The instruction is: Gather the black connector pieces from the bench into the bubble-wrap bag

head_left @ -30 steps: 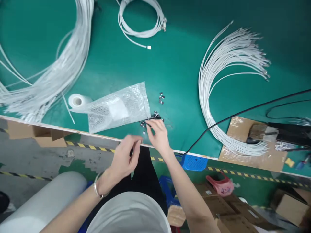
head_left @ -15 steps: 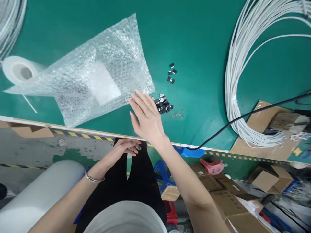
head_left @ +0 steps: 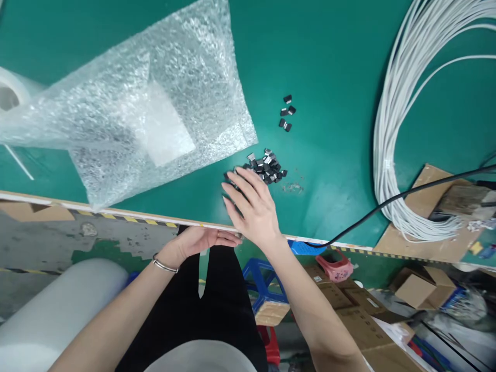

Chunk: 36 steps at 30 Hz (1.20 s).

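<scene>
My right hand [head_left: 256, 206] is over the near edge of a pile of small black and silver pieces [head_left: 267, 166] on the green table [head_left: 329, 103], its fingers spread and pointing up-left. My left hand [head_left: 207, 241] is just below the table's edge, palm turned up and fingers stretched out; a small object shows by its fingertips, too small to name. Several more black pieces [head_left: 287, 111] lie farther back. A clear bubble-wrap sheet [head_left: 194, 67] spreads to the left of the pile, with a white sheet [head_left: 166, 124] on or within it.
A coil of white cable [head_left: 387, 129] lies on the right, with a black cable [head_left: 368, 214] crossing it beside cardboard [head_left: 430, 181]. A white roll [head_left: 15, 90] is at the far left. Below the table are a blue stool [head_left: 267, 281], cardboard boxes [head_left: 364, 320] and a large white roll [head_left: 77, 294].
My right hand has moved toward the table's edge, dragging some black pieces left of the pile. My left hand has turned palm up and shifted right, under the edge. The view has shifted slightly.
</scene>
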Motion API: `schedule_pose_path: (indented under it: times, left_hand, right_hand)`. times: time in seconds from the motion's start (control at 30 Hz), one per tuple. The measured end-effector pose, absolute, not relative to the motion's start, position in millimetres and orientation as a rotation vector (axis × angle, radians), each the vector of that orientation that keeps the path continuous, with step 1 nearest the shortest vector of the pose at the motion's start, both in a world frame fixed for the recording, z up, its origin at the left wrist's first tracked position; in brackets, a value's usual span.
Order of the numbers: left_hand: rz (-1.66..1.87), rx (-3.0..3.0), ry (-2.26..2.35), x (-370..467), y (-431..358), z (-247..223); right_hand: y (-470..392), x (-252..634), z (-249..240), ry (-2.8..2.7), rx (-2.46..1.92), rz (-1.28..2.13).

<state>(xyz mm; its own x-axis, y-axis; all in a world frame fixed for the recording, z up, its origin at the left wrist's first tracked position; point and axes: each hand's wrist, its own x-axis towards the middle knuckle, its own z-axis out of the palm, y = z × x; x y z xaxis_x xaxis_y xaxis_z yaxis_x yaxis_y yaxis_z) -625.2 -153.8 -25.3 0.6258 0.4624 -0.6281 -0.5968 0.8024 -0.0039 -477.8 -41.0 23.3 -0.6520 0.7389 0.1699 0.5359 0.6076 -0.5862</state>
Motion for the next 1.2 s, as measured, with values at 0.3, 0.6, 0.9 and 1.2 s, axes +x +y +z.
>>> schedule_pose_path:
  times: [0.3, 0.6, 0.9, 1.2]
  left_hand:
    - [0.589, -0.243, 0.464, -610.0, -153.0, -40.2]
    - [0.678, -0.226, 0.4, -605.7, -151.1, -52.7]
    - [0.642, -0.173, 0.339, -608.2, -147.8, -51.8]
    - [0.661, -0.258, 0.382, -608.0, -155.4, -54.0]
  right_hand:
    - [-64.2, -449.9, 48.2, -2.189, -1.232, 0.661]
    - [-76.3, -455.7, 39.4, -2.382, -1.29, 0.685]
    - [-82.3, -447.7, 48.2, -2.227, -1.299, 0.698]
    - [-87.6, -472.3, 36.2, -2.223, -1.438, 0.633]
